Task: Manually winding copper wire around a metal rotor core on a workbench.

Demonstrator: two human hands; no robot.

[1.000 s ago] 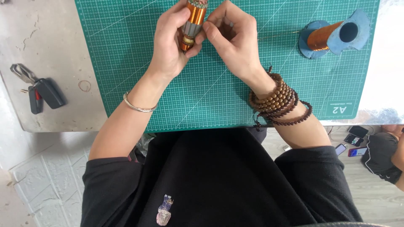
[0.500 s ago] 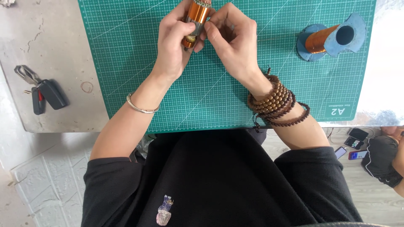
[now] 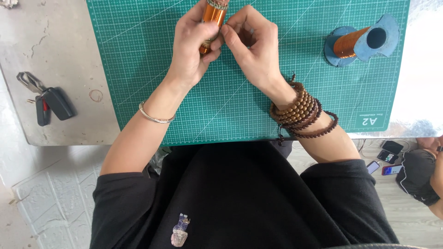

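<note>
My left hand (image 3: 194,44) grips an upright tube wound with copper-coloured wire (image 3: 213,18), held over the green cutting mat (image 3: 221,110) near its far edge. My right hand (image 3: 251,44) is pressed against the tube's lower right side, its thumb and fingertips pinched together at the winding. Whether a fine wire runs between the fingers is too small to tell. A silver bangle circles my left wrist, and several strands of brown wooden beads wrap my right wrist.
A blue spool of copper wire (image 3: 362,41) lies on its side at the mat's right. A key fob with keys (image 3: 46,99) rests on the grey tabletop (image 3: 60,55) at left. Another person and some phones (image 3: 392,154) sit on the floor at lower right.
Both hands and the wound tube have shifted slightly away from me toward the mat's far edge. The grip looks the same.
</note>
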